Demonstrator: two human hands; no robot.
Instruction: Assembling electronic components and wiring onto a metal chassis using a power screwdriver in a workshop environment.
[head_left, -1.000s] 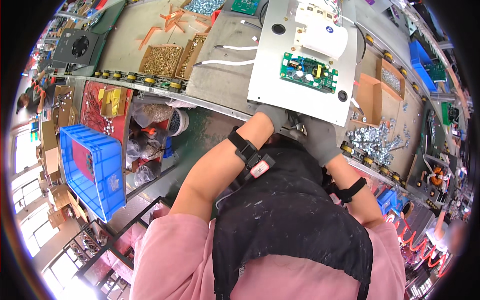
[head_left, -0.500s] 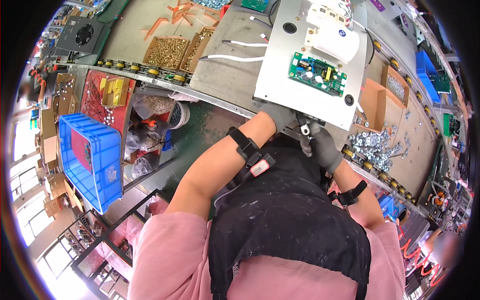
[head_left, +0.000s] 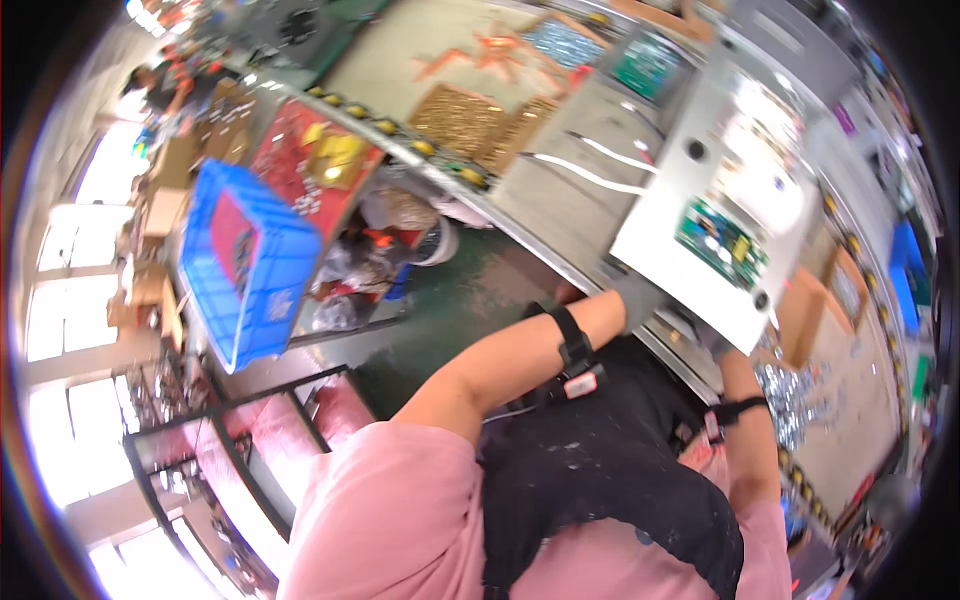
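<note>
A white metal panel [head_left: 700,200] lies on the workbench and carries a green circuit board [head_left: 722,243]. My left hand [head_left: 632,298], in a grey glove, grips the panel's near left corner. The gloved right hand [head_left: 712,340] is at the panel's near edge, mostly hidden beneath it. The picture is blurred, so I cannot tell what the right hand's fingers hold. Both forearms wear black straps, and a black apron covers a pink shirt.
A blue crate [head_left: 245,265] stands on the floor at the left, beside a red bin of parts [head_left: 320,160]. On the bench lie a tray of brass parts [head_left: 465,120], white cables [head_left: 590,165], a cardboard box [head_left: 800,310] and a pile of shiny metal pieces [head_left: 790,390].
The view has swung and blurred, so the panel now sits further right. Both hands stay at its near edge. The dark object seen in my right hand is no longer visible.
</note>
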